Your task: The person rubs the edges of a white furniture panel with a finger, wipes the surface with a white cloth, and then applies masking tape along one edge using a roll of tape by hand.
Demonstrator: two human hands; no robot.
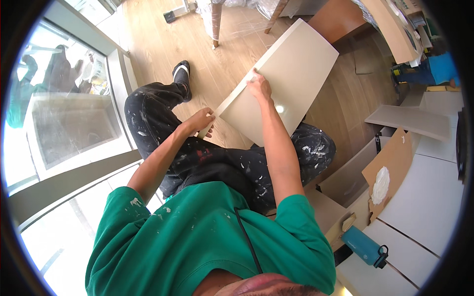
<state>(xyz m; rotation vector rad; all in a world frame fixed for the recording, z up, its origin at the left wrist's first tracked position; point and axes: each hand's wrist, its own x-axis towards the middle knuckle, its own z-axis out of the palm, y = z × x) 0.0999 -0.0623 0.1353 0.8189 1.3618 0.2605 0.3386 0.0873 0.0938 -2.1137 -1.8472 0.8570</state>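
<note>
A flat cream-coloured panel (296,74) with a thick edge leans at a slant across my lap, its long side running from near my left hand up to the far right. My right hand (259,88) grips its long edge, with the thumb over the edge and the other fingers folded on the face. Close to the panel's near left corner, my left hand (200,122) is closed, its fingers curled around a small pale piece (203,132). What that piece is, I cannot make out.
Cardboard (395,163) with a white paste smear (380,185) stands at the right, above a teal bottle (363,245) lying on a white surface. A glass window (74,123) is at the left. Wrapped furniture legs (216,24) stand ahead. Another person (439,69) is far right.
</note>
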